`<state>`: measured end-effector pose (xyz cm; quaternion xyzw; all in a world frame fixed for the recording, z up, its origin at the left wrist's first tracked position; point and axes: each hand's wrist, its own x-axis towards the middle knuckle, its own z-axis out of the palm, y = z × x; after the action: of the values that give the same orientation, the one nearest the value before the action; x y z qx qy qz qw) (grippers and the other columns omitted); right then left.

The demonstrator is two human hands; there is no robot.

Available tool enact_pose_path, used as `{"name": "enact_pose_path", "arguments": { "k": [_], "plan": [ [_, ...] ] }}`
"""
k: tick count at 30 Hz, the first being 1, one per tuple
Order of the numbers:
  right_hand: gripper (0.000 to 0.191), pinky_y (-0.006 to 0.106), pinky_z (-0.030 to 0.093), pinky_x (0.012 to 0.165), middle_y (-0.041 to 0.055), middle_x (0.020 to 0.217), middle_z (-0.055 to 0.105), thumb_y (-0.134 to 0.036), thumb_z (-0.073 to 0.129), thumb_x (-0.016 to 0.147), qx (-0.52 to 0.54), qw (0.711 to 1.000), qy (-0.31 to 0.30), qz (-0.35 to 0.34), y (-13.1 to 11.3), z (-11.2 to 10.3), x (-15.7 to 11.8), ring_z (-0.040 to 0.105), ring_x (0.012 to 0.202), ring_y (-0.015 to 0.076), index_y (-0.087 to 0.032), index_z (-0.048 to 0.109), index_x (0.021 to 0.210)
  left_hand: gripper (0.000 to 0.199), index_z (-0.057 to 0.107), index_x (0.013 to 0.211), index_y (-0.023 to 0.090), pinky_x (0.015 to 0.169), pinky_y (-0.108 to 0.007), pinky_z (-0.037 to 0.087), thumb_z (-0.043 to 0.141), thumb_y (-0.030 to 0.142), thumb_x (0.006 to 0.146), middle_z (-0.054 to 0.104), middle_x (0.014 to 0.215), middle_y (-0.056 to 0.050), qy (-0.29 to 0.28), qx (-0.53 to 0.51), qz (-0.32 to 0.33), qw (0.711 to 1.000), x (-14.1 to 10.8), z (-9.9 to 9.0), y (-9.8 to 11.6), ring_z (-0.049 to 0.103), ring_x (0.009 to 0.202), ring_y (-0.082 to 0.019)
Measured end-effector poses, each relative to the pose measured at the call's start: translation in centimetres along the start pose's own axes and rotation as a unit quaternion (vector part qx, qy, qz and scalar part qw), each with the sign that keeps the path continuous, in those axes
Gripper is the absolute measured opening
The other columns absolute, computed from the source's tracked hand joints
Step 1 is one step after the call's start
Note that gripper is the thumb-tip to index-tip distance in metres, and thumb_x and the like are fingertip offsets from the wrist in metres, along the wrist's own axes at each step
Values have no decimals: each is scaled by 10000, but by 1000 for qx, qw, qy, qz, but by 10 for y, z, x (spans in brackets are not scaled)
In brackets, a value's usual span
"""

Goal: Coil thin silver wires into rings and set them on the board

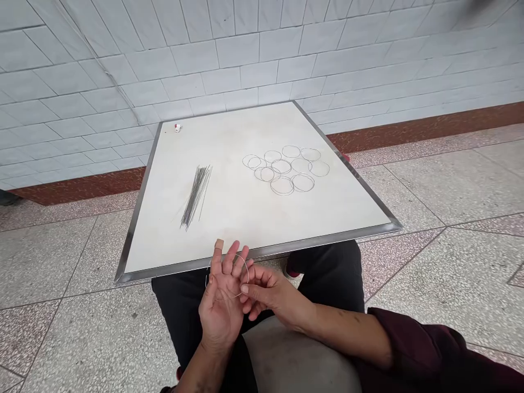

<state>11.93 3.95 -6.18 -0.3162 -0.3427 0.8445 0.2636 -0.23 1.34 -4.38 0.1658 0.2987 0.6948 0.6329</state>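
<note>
A thin wire ring [248, 271] is held in front of the table's near edge. My right hand [266, 289] pinches its right side between thumb and fingers. Behind the ring, my left hand [224, 295] is palm up with its fingers spread, the ring lying across the fingers and palm; one fingertip wears a tan wrap. On the white table [229, 229], a bundle of straight thin wires [194, 199] lies at the left. Several wire rings [303, 183] lie overlapping at the right.
A small red and white object [178, 128] sits near the table's far left corner. The table has a metal edge [270, 250] and stands by a white tiled wall [237, 49]. My legs [335, 273] are under its near side.
</note>
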Motion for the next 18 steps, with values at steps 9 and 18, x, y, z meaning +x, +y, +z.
{"name": "enact_pose_path", "arguments": {
  "k": [9, 18],
  "plan": [
    [372, 316, 495, 665, 14, 779, 599, -558, 672, 844, -348, 888, 113, -279, -21, -20, -15, 571, 709, 158, -205, 581, 921, 807, 479, 1451, 207, 990, -501, 444, 375, 748, 862, 532, 1433, -160, -30, -58, -144, 987, -6, -15, 24, 343, 1404, -356],
    [1045, 601, 262, 1139, 181, 1289, 584, -700, 786, 614, -594, 665, 53, -450, -18, -12, -10, 484, 1274, 374, -152, 387, 1409, 838, 603, 1331, 193, 920, -495, 466, 295, 800, 842, 550, 1394, -185, -57, -66, -251, 964, -11, 3, 14, 435, 1317, -365]
  ]
}}
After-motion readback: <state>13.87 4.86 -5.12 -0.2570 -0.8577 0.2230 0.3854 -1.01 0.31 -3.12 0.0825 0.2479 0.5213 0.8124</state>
